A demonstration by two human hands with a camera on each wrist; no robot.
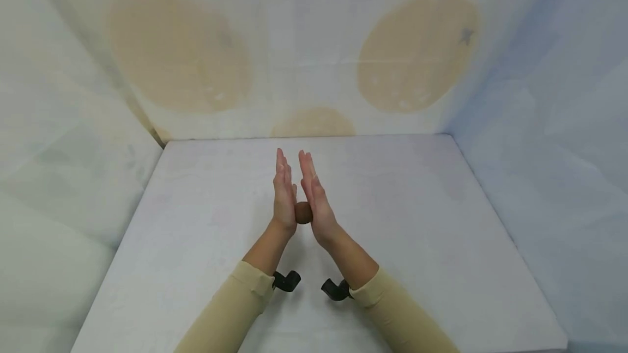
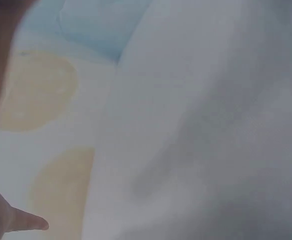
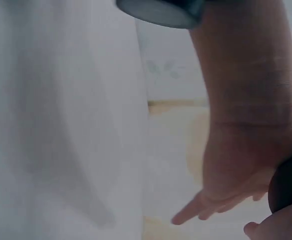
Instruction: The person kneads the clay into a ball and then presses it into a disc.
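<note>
A small brown ball point(image 1: 303, 212) is pressed between the heels of my two palms, held above a white table point(image 1: 417, 222). My left hand point(image 1: 284, 195) and right hand point(image 1: 315, 196) stand upright, palm facing palm, with straight fingers pointing away from me. The fingertips are slightly apart. In the right wrist view the ball point(image 3: 288, 191) shows as a dark round shape at the right edge, beside the left hand point(image 3: 235, 165). The left wrist view is blurred and shows only a fingertip point(image 2: 23, 221) at the lower left.
White cloth walls with large tan oval patches point(image 1: 417, 50) close in the table on the back and both sides. Black wrist cameras point(image 1: 286, 280) point(image 1: 336, 289) sit at the cuffs of my beige sleeves point(image 1: 230, 309).
</note>
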